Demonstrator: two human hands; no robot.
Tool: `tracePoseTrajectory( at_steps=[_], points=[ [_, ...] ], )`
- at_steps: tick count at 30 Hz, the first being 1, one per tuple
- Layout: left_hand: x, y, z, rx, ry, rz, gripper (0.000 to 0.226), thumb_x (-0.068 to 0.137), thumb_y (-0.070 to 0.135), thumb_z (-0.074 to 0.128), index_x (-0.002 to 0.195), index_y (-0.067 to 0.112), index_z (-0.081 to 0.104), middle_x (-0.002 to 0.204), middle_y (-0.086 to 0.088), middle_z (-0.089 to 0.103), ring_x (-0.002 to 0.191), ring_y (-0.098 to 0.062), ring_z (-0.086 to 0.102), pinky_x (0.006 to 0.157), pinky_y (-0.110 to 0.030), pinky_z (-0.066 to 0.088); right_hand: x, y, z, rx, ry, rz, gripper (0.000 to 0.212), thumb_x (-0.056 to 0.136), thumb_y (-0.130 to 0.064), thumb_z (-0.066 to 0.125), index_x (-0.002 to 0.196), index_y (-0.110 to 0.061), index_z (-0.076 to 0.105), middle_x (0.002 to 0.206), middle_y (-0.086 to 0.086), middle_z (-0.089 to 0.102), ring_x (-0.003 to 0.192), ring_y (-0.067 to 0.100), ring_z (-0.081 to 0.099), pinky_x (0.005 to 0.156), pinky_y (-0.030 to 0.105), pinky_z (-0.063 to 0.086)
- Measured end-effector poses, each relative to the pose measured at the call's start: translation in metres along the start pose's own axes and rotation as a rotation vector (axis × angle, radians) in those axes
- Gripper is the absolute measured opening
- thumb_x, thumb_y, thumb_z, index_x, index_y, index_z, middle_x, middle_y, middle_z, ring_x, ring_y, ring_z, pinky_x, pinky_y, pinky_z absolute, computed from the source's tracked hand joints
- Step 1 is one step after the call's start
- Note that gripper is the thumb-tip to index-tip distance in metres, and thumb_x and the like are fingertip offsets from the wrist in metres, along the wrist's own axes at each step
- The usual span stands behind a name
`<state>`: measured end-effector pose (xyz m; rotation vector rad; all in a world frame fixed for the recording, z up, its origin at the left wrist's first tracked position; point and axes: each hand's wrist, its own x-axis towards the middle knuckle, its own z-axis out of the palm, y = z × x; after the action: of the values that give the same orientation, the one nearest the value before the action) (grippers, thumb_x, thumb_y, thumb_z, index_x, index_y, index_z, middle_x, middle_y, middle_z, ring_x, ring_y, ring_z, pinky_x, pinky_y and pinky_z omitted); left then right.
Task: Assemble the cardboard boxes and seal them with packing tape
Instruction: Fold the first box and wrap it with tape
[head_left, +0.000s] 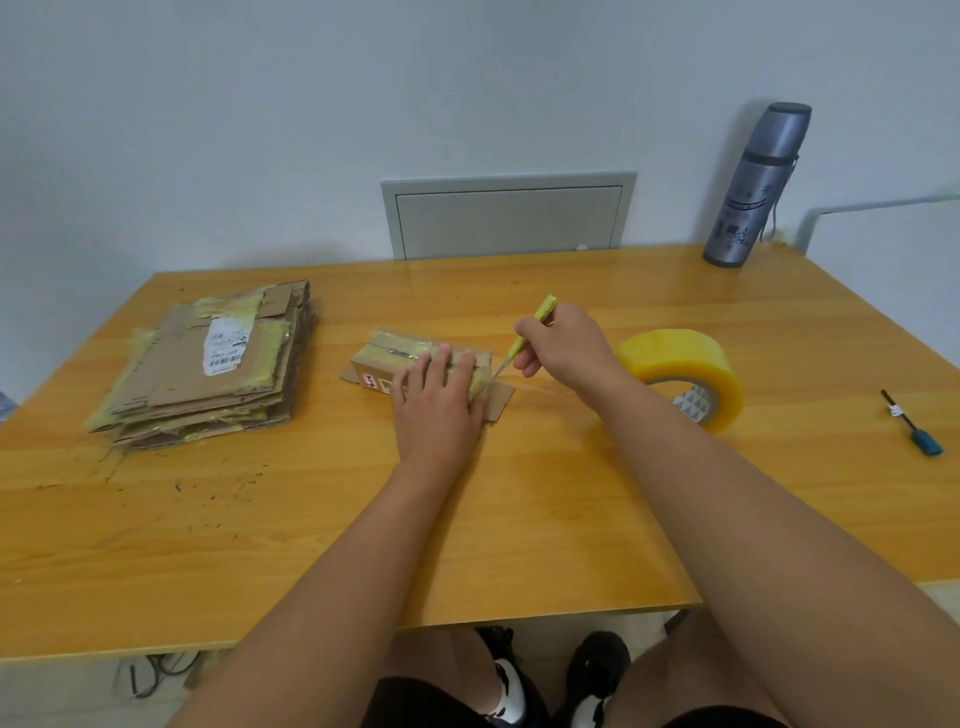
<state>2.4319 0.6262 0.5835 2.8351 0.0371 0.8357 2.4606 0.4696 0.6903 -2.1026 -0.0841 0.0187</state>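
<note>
A small cardboard box (382, 358) with yellowish tape along its top lies in the middle of the wooden table (311, 519). My left hand (439, 402) presses flat on the box's near right part, fingers straight. My right hand (563, 345) grips a yellow-green utility knife (530, 332), its blade tip pointing down at the box's right end. A strip of clear tape runs from that end toward the big yellow roll of packing tape (685, 376), which stands just right of my right wrist.
A stack of flattened, taped cardboard boxes (208, 364) lies at the left. A grey thermos bottle (756, 187) stands at the back right corner. A small black tool with a blue end (911, 423) lies at the far right.
</note>
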Motion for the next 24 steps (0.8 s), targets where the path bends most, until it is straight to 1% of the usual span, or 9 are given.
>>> tracePoseTrajectory(
  at_steps=[4, 7, 10, 14, 17, 20, 22, 23, 24],
  points=[
    [0.000, 0.001, -0.001, -0.020, -0.022, -0.003, 0.047, 0.090, 0.040, 0.064, 0.136, 0.033, 0.055, 0.143, -0.011, 0.053, 0.133, -0.035, 0.044, 0.109, -0.051, 0.025, -0.002, 0.000, 0.001, -0.033, 0.030, 0.002, 0.034, 0.095, -0.024, 0.052, 0.068, -0.010, 0.065, 0.064, 0.004, 0.072, 0.062, 0.016, 0.069, 0.063, 0.027, 0.046],
    [0.000, 0.001, -0.001, -0.038, -0.038, -0.006, 0.046, 0.091, 0.037, 0.065, 0.135, 0.037, 0.055, 0.144, -0.013, 0.051, 0.133, -0.037, 0.042, 0.110, -0.051, 0.021, -0.001, -0.001, 0.001, -0.051, -0.008, 0.008, 0.032, 0.095, -0.025, 0.053, 0.075, -0.006, 0.069, 0.065, 0.002, 0.073, 0.061, 0.013, 0.069, 0.063, 0.026, 0.045],
    [0.001, 0.001, -0.001, -0.047, -0.046, -0.012, 0.045, 0.090, 0.036, 0.066, 0.134, 0.037, 0.056, 0.144, -0.014, 0.051, 0.134, -0.038, 0.042, 0.110, -0.052, 0.020, 0.000, 0.000, 0.002, -0.070, -0.041, 0.018, 0.027, 0.096, -0.026, 0.054, 0.081, -0.007, 0.066, 0.067, 0.002, 0.073, 0.062, 0.013, 0.070, 0.063, 0.027, 0.045],
    [0.001, 0.002, -0.003, -0.049, -0.043, -0.011, 0.044, 0.091, 0.035, 0.066, 0.133, 0.036, 0.057, 0.143, -0.014, 0.051, 0.134, -0.038, 0.042, 0.110, -0.052, 0.020, 0.003, 0.002, 0.003, -0.033, 0.072, 0.001, 0.019, 0.093, -0.026, 0.058, 0.088, -0.008, 0.060, 0.067, 0.001, 0.073, 0.062, 0.014, 0.070, 0.068, 0.030, 0.052],
    [0.000, 0.001, -0.002, -0.051, -0.029, -0.003, 0.044, 0.089, 0.035, 0.067, 0.132, 0.036, 0.058, 0.142, -0.014, 0.053, 0.132, -0.038, 0.044, 0.109, -0.052, 0.022, 0.007, 0.006, 0.005, -0.053, 0.141, -0.015, 0.016, 0.090, -0.025, 0.061, 0.096, -0.012, 0.052, 0.075, 0.004, 0.072, 0.068, 0.016, 0.068, 0.062, 0.031, 0.050],
    [0.000, 0.001, -0.001, -0.055, -0.027, -0.009, 0.044, 0.088, 0.035, 0.068, 0.132, 0.035, 0.058, 0.141, -0.015, 0.054, 0.131, -0.039, 0.045, 0.108, -0.053, 0.024, 0.006, 0.009, 0.010, -0.040, 0.205, -0.087, 0.017, 0.092, -0.028, 0.058, 0.101, -0.023, 0.044, 0.085, 0.010, 0.068, 0.077, 0.029, 0.067, 0.069, 0.044, 0.054],
    [0.000, 0.001, -0.001, -0.052, -0.024, -0.006, 0.044, 0.088, 0.035, 0.068, 0.131, 0.035, 0.059, 0.141, -0.015, 0.054, 0.131, -0.039, 0.045, 0.108, -0.053, 0.025, 0.005, 0.012, 0.013, -0.144, 0.176, -0.140, 0.017, 0.100, -0.032, 0.048, 0.115, -0.024, 0.047, 0.083, 0.006, 0.064, 0.083, 0.030, 0.062, 0.075, 0.042, 0.051],
    [0.000, 0.001, -0.001, -0.052, -0.023, -0.005, 0.044, 0.088, 0.035, 0.068, 0.131, 0.035, 0.059, 0.141, -0.015, 0.054, 0.130, -0.039, 0.045, 0.108, -0.053, 0.025, 0.005, 0.013, 0.014, -0.242, 0.133, -0.152, 0.019, 0.103, -0.033, 0.044, 0.118, -0.024, 0.048, 0.080, 0.003, 0.060, 0.086, 0.031, 0.059, 0.077, 0.040, 0.047],
    [0.000, 0.001, 0.000, -0.053, -0.022, -0.005, 0.044, 0.088, 0.035, 0.068, 0.131, 0.035, 0.059, 0.140, -0.015, 0.054, 0.130, -0.039, 0.045, 0.108, -0.053, 0.026, 0.005, 0.014, 0.014, -0.358, 0.080, -0.145, 0.017, 0.104, -0.034, 0.041, 0.115, -0.023, 0.048, 0.078, 0.001, 0.056, 0.089, 0.032, 0.057, 0.079, 0.041, 0.043]
  ],
)
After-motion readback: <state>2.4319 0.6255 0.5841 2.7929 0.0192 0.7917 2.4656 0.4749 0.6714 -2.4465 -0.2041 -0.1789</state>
